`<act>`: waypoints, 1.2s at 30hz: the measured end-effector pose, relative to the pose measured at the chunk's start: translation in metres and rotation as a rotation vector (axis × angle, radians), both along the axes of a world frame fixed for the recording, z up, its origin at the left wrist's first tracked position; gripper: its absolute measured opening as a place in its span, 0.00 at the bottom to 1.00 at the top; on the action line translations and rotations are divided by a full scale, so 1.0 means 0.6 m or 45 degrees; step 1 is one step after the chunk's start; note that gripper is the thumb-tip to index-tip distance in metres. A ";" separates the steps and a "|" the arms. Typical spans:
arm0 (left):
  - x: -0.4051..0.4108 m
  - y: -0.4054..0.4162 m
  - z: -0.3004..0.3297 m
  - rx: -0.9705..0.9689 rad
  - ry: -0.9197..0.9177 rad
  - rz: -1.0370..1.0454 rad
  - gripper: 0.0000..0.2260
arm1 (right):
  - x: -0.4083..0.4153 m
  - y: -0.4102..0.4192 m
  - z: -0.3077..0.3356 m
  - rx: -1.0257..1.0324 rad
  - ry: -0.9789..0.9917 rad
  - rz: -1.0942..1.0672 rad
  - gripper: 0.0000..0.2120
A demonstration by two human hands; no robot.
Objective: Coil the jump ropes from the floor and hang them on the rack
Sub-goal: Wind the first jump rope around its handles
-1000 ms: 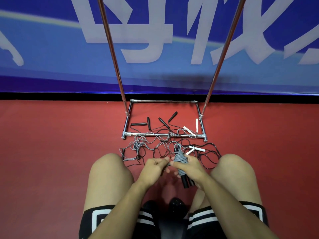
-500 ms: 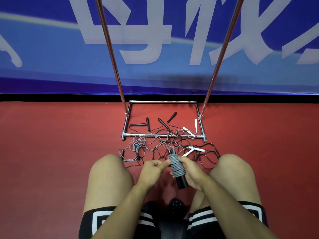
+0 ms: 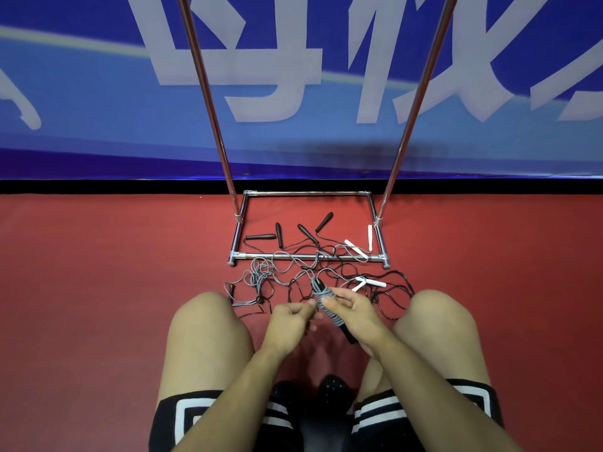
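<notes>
Between my knees, my right hand (image 3: 354, 313) grips the black handles of a grey jump rope (image 3: 327, 305), with grey cord wound tightly around them. My left hand (image 3: 290, 319) sits just left of the bundle, fingers curled, pinching the grey cord. Loose grey and black cords (image 3: 277, 275) lie tangled on the red floor ahead. Several black handles (image 3: 305, 231) and white handles (image 3: 357, 248) lie inside the chrome rack base (image 3: 308, 256). Two rack poles (image 3: 208, 102) rise out of view at the top.
A blue banner wall (image 3: 98, 93) with white characters stands right behind the rack. My bare knees (image 3: 208, 324) flank the rope pile, with black shoes (image 3: 332, 391) below. Red floor (image 3: 98, 272) spreads out on both sides.
The bundle in my right hand has tilted, its top leaning left. My left hand has drawn back slightly, keeping the cord pinched beside the wrapped handles.
</notes>
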State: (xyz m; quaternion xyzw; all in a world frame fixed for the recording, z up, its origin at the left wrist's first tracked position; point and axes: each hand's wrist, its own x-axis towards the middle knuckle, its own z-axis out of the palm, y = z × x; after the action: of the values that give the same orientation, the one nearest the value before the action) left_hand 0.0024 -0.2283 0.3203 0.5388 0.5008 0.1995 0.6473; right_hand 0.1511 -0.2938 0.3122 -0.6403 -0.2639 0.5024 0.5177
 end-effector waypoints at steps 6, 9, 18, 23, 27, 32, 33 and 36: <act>0.004 -0.001 0.008 -0.203 -0.148 0.101 0.20 | 0.003 0.000 0.002 -0.031 -0.069 -0.062 0.20; 0.003 -0.009 0.008 -0.119 -0.077 0.041 0.21 | 0.001 -0.002 0.001 -0.049 -0.138 0.017 0.22; -0.010 0.004 0.025 -0.097 -0.122 -0.105 0.20 | 0.005 -0.012 0.017 -0.108 -0.019 0.333 0.23; -0.016 0.009 0.032 -0.119 -0.138 -0.196 0.16 | -0.001 -0.017 0.032 -0.097 0.215 0.443 0.13; -0.015 0.014 0.021 -0.161 -0.070 -0.090 0.23 | -0.002 -0.015 0.028 -0.104 0.004 0.373 0.17; -0.017 0.015 0.013 -0.138 -0.023 0.014 0.20 | -0.006 -0.014 0.028 -0.065 -0.041 0.320 0.15; -0.016 0.015 0.010 -0.142 -0.039 0.044 0.21 | -0.008 -0.013 0.030 -0.077 0.022 0.291 0.13; -0.012 0.017 0.004 -0.164 -0.059 0.104 0.18 | -0.013 -0.010 0.027 -0.094 0.176 0.171 0.14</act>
State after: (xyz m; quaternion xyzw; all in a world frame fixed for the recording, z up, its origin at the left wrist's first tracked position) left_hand -0.0049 -0.2181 0.3226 0.4705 0.5192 0.2055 0.6832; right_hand 0.1432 -0.2997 0.3285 -0.6036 -0.2510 0.5883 0.4760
